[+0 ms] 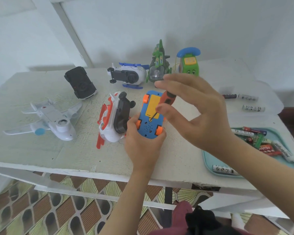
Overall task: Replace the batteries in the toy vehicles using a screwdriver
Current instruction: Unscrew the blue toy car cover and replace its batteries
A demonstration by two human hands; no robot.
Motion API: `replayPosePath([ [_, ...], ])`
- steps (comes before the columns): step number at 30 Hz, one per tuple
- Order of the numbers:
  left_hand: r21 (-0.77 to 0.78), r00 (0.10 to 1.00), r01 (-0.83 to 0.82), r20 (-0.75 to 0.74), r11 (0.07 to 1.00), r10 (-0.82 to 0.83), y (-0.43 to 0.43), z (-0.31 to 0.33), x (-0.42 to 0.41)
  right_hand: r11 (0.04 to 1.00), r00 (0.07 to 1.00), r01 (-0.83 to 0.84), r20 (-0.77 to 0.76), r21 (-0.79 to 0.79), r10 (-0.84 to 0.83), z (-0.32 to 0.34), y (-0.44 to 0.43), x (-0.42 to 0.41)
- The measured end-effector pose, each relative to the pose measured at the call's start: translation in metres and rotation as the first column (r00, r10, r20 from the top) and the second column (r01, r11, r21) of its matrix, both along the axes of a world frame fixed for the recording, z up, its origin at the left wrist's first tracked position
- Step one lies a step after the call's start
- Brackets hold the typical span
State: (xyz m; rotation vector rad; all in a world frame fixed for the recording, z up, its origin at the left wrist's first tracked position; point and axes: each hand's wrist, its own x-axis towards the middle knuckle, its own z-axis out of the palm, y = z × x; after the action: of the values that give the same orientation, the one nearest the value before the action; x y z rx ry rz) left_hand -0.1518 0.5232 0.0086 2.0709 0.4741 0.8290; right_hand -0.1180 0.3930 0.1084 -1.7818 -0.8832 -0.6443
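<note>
Left hand [143, 146]: curled round the near end of the blue toy car, thumb against a near orange wheel, fingers clamped on the body.
Blue toy car [147, 128]: held belly-up just above the table's front middle; four orange wheels, speaker holes at the near end.
Battery cover [153, 103]: yellow panel, seated in the car's underside.
Right hand [199, 112]: pinches the screwdriver handle between thumb and forefinger; remaining fingers arched loosely above, off the tool.
Screwdriver [166, 100]: red-and-black handle, tilted, thin shaft slanting down to the left; tip touching the near edge of the yellow cover.
Table [41, 150]: pale, worn top, white edge.
White airplane [49, 119]: left side, belly-up.
Black car [80, 83]: rear left, overturned.
White-and-orange helicopter [112, 119]: on its side, just beside the left hand.
White-and-blue helicopter [127, 75]: rear middle, on its side.
Green helicopter [157, 65]: rear, nose toward the camera, partly behind the right forefinger.
Green phone toy [189, 65]: rear right, blue handset on top.
Loose batteries [253, 108]: three, far right of the table.
Teal tray [210, 160]: front right, partly under the right forearm.
Tray batteries [261, 141]: mixed heap, red and white cells.
</note>
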Motion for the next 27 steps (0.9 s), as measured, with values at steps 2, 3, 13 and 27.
replayPosePath([
  [2,0.009,1.000,-0.013,0.010,1.000,0.012,0.000,0.000,0.000,0.999,1.000,0.003,0.011,0.046,-0.004,0.004,0.002,0.003],
  [3,0.027,1.000,-0.017,0.023,0.999,0.016,-0.001,0.000,0.000,0.998,1.000,0.003,0.012,0.059,-0.003,0.006,0.003,0.005],
  [13,0.033,0.999,-0.017,0.034,0.999,0.016,-0.001,-0.001,0.002,0.995,0.993,-0.091,-0.078,0.044,0.094,0.011,0.003,0.019],
  [27,0.053,0.998,-0.015,0.065,0.998,0.011,-0.002,0.001,0.001,0.995,0.993,-0.091,-0.064,0.045,0.094,0.012,0.006,0.020],
])
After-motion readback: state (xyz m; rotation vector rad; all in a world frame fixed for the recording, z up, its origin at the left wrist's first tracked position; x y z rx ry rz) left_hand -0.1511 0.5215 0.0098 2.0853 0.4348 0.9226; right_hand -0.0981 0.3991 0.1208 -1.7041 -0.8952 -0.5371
